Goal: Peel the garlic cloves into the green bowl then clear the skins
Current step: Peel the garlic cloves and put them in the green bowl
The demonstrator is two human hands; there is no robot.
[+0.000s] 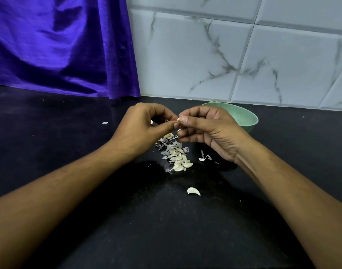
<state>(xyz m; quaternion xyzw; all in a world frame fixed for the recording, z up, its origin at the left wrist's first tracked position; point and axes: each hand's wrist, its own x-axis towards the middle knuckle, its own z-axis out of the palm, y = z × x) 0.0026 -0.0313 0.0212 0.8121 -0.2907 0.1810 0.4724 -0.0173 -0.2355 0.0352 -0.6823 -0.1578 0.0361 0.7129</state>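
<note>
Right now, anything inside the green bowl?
The green bowl shows only bare inner wall; its bottom and left part are hidden behind the right hand. Contents unknown.

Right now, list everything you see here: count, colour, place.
bowl: one, green, back right
garlic pile: one, white, centre
loose clove: one, white, nearest the camera
skin scraps: few, white, right of garlic pile
held clove: one, whitish, above garlic pile
counter: one, black, underneath everything
cloth: one, purple, back left
wall: one, pale marbled tiles, behind
left hand: one, fingers pinching held clove
right hand: one, fingers pinching held clove
</note>
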